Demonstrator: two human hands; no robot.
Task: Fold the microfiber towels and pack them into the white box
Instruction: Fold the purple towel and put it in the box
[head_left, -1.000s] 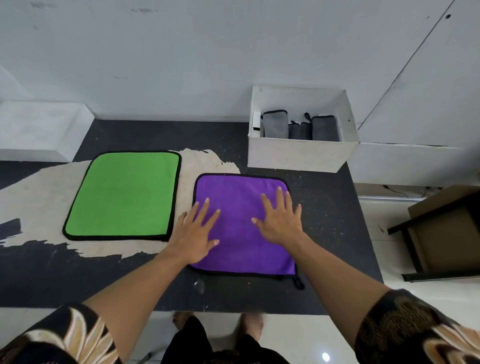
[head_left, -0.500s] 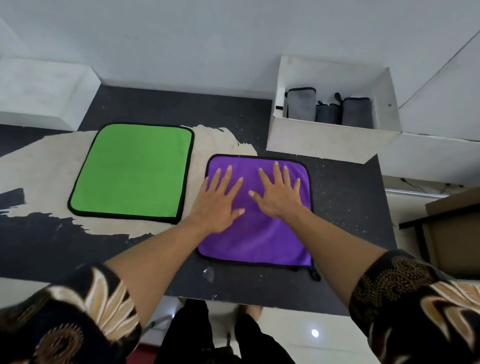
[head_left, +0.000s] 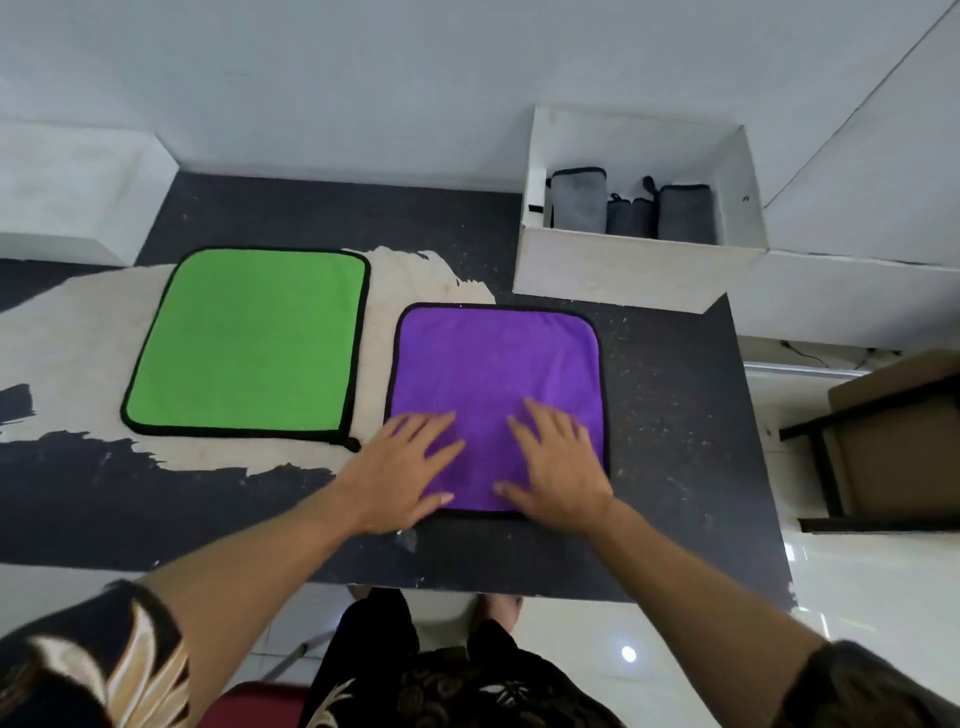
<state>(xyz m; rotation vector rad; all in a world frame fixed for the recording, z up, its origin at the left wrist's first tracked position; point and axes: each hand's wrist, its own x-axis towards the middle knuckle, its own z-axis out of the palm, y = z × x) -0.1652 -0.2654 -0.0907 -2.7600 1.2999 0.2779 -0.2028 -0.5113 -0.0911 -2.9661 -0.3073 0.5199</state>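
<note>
A purple towel with black edging lies flat on the dark table, in the middle. My left hand rests flat on its near left corner, fingers spread. My right hand lies flat on its near right part. To the left a green towel with black edging lies spread out. At the back right stands the white box, open on top, with folded grey towels upright inside it.
The dark table has a worn pale patch under the green towel. A white block sits at the back left. A brown chair or stand is off the table's right edge. A wall rises behind.
Both hands have slid back toward me over the purple towel, from its middle to its near edge. The towels and the box stay in place.
</note>
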